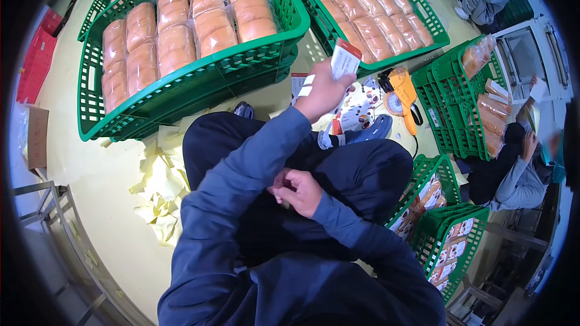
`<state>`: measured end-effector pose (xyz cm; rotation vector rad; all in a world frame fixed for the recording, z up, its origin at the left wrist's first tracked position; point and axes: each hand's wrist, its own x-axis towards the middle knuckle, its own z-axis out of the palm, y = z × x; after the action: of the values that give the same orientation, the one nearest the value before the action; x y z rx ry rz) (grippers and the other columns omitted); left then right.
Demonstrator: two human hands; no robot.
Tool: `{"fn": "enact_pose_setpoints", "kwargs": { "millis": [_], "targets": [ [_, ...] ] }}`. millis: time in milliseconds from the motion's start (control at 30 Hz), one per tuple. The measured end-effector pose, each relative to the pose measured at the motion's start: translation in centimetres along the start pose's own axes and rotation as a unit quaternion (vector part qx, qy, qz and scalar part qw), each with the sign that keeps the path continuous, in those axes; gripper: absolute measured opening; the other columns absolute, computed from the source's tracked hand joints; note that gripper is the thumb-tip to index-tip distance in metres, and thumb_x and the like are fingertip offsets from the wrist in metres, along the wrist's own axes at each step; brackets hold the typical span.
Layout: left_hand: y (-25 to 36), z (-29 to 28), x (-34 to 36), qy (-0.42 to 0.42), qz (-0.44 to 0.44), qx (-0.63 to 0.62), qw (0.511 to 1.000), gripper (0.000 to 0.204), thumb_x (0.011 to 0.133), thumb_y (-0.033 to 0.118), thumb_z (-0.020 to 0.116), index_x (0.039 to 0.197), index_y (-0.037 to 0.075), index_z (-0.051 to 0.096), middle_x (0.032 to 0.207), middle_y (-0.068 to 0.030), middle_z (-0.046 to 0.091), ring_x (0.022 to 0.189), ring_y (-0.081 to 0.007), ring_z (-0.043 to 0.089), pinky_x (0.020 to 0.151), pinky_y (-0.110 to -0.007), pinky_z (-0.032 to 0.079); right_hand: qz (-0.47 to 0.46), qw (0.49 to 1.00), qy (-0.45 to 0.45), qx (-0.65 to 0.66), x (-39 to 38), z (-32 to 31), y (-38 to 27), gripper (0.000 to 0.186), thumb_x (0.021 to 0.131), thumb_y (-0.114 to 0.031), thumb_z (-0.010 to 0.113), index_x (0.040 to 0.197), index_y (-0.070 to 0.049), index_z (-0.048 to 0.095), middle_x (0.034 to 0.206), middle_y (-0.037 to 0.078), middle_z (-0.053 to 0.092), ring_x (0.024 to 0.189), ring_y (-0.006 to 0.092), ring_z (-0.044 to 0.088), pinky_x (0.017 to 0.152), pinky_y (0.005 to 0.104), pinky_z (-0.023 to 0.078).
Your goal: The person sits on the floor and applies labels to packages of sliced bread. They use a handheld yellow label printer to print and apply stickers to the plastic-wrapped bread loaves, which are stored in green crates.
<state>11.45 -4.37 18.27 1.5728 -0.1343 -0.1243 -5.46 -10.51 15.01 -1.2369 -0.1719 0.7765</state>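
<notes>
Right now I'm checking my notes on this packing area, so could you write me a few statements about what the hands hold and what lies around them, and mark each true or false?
1. The left hand holds a white-and-red card. True.
2. The right hand grips the yellow handheld tool. False: neither hand touches that tool; the right hand is over the lap.
3. The big green crate at the upper left holds wrapped loaves. True.
4. The crumpled pale paper lies to the right of the person's legs. False: it lies on the floor to their left.
5. A co-worker is visible at the picture's right side. True.
</notes>
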Motion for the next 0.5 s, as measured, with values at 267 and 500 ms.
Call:
{"fn": "enact_pose_setpoints", "kwargs": {
  "millis": [267,500],
  "targets": [
    [-1.3,-3.9,-5.4,-0.111,0.265,0.515,0.808,0.026,0.075,0.012,0.054,0.099,0.003,0.056,0.096,-0.0111,0.055,0.093,-0.0263,0.055,0.077,-0.035,0.047,-0.148,0.936,-0.113,-0.3,1.1,-3.8,-16.4,0.006,0.076,-0.006,0.067,0.077,0.0,0.067,0.074,0.011,0.066,0.066,0.0195,0.063,0.063,0.0304,0.048],
    [-3.6,-2.4,-5.3,-0.209,0.287,0.557,0.751,0.038,0.077,0.012,0.051,0.115,0.011,0.055,0.107,-0.011,0.058,0.105,-0.0258,0.057,0.09,-0.038,0.046,-0.119,0.879,-0.088,-0.454,9.1,-11.5,-15.1,0.015,0.079,-0.006,0.061,0.091,0.001,0.066,0.08,0.011,0.063,0.078,0.0205,0.061,0.071,0.0304,0.047]
  ]
}}
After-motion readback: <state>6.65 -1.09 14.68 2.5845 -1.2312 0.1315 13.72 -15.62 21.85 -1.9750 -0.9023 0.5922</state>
